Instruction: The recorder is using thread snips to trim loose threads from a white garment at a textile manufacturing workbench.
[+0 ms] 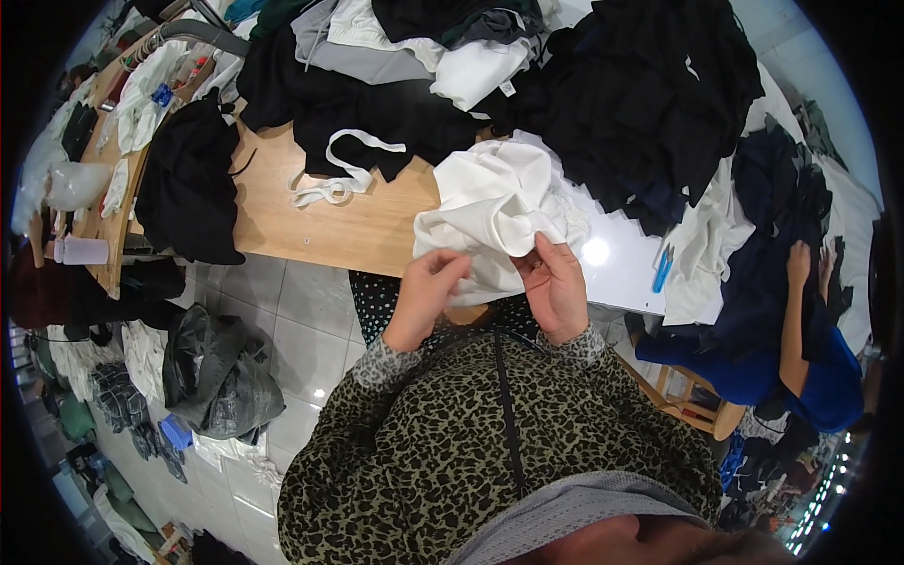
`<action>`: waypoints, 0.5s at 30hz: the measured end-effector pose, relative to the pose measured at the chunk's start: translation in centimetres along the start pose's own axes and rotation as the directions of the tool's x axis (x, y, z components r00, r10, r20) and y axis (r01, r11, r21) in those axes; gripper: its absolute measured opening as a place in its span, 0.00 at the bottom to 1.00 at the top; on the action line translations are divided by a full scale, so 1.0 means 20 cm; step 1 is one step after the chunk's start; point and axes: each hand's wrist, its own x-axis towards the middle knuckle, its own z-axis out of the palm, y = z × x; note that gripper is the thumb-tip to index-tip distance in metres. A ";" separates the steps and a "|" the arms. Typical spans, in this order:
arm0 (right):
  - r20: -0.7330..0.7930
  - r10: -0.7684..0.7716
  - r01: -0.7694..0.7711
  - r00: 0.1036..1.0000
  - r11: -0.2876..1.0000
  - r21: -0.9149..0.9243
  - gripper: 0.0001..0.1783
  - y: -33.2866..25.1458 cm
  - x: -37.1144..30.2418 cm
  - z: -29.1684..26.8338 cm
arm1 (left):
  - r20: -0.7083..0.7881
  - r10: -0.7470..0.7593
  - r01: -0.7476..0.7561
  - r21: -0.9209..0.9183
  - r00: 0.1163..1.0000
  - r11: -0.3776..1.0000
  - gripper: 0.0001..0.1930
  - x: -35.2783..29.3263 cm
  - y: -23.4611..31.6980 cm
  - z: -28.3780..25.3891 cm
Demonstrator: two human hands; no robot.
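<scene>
A white cloth garment (490, 184) lies bunched over the table's front edge and hangs down between my hands. My right hand (556, 287) grips a fold of it between thumb and fingers. Just left of that fold, my left hand (424, 292) is closed in a pinch in front of the cloth; whatever its fingertips hold is too small to make out. Blue thread snips (664, 269) rest to the right, beside a crumpled white cloth (702, 250). A white fabric strip (350, 174) curls on the wooden tabletop (273, 202) to the left.
Black garments (640, 104) are heaped along the back and right, with grey and white pieces (358, 47) among them. Another black garment (188, 184) drapes off the left edge. At right, a co-worker's arm (796, 320) reaches over dark cloth by a wooden stool (702, 410). Bagged fabric (221, 377) sits on the floor.
</scene>
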 end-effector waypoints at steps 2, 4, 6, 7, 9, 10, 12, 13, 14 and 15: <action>0.007 0.000 0.000 1.000 1.000 -0.010 0.16 0.00 0.00 0.00 | -0.154 0.280 -0.257 0.153 0.947 0.954 0.08 -0.02 0.02 0.00; 0.018 0.006 -0.006 1.000 1.000 -0.018 0.16 0.02 -0.01 0.01 | -0.128 0.254 -0.235 0.149 0.959 0.961 0.08 -0.04 0.10 0.04; 0.014 0.002 -0.002 1.000 1.000 -0.008 0.15 0.03 -0.01 0.02 | -0.015 0.099 -0.097 0.109 0.995 0.989 0.10 -0.03 0.18 0.07; 0.017 0.006 -0.006 1.000 1.000 -0.011 0.15 0.04 -0.01 0.03 | -0.020 0.101 -0.098 0.106 0.995 0.990 0.10 -0.02 0.18 0.08; 0.039 0.022 -0.023 0.999 1.000 0.004 0.14 0.03 -0.02 0.05 | 0.127 -0.111 0.112 -0.006 0.986 0.994 0.12 0.01 0.17 0.12; 0.040 0.024 -0.024 0.999 1.000 0.001 0.14 0.04 -0.02 0.05 | 0.151 -0.103 0.111 -0.046 0.983 0.993 0.11 0.02 0.16 0.13; 0.042 0.029 -0.029 0.999 1.000 0.003 0.15 0.04 -0.03 0.02 | 0.151 -0.058 0.071 -0.081 0.987 0.994 0.11 0.04 0.12 0.15; 0.038 0.028 -0.028 0.999 1.000 0.002 0.15 0.04 -0.03 0.02 | 0.145 -0.010 0.027 -0.115 0.989 0.993 0.11 0.05 0.11 0.16; 0.031 0.023 -0.022 0.999 1.000 -0.007 0.15 0.03 -0.03 0.02 | 0.148 -0.013 0.030 -0.115 0.989 0.993 0.11 0.05 0.10 0.17; 0.025 0.018 -0.017 1.000 1.000 -0.016 0.15 0.02 -0.04 0.02 | 0.124 0.025 -0.008 -0.128 0.992 0.992 0.10 0.05 0.09 0.18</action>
